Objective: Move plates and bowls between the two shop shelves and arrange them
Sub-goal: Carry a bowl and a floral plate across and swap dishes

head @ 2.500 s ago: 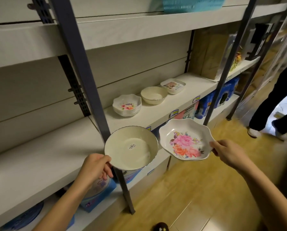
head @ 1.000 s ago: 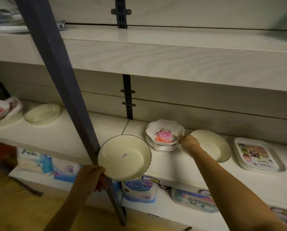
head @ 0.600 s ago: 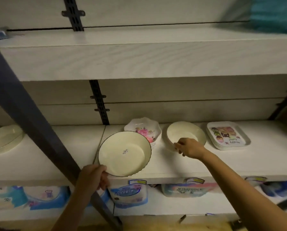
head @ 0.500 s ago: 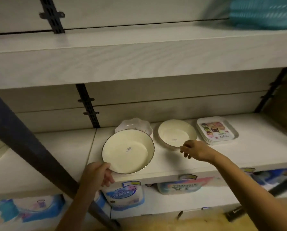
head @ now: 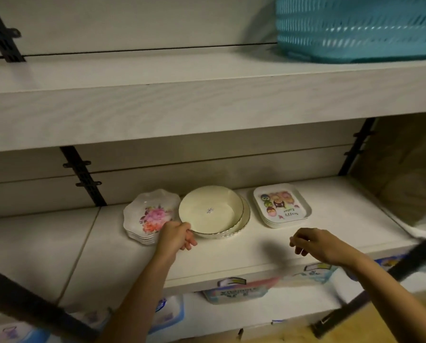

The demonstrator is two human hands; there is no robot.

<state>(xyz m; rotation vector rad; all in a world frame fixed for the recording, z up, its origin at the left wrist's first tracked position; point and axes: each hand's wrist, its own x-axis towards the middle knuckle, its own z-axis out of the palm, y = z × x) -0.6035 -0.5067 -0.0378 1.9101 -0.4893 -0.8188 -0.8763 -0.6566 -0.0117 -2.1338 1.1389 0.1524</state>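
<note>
A cream bowl (head: 210,211) with a dark rim and a small sticker sits tilted inside another cream bowl (head: 244,219) on the white middle shelf (head: 256,253). My left hand (head: 176,237) grips the upper bowl's near left rim. To the left stands a stack of scalloped flower plates (head: 149,216). On the right lies a stack of square cartoon plates (head: 281,205). My right hand (head: 313,245) hovers over the shelf's front, holding nothing, its fingers loosely curled.
A teal plastic basket (head: 358,26) stands on the upper shelf (head: 182,115) at top right. Dark metal uprights (head: 33,308) cross the lower left and lower right. Packaged goods (head: 234,292) fill the shelf below. Wood flooring shows at bottom right.
My left hand has carried the dark-rimmed bowl onto the cream bowl on the shelf. My right hand, after setting the flower plate on its stack, has drawn back toward the shelf's front.
</note>
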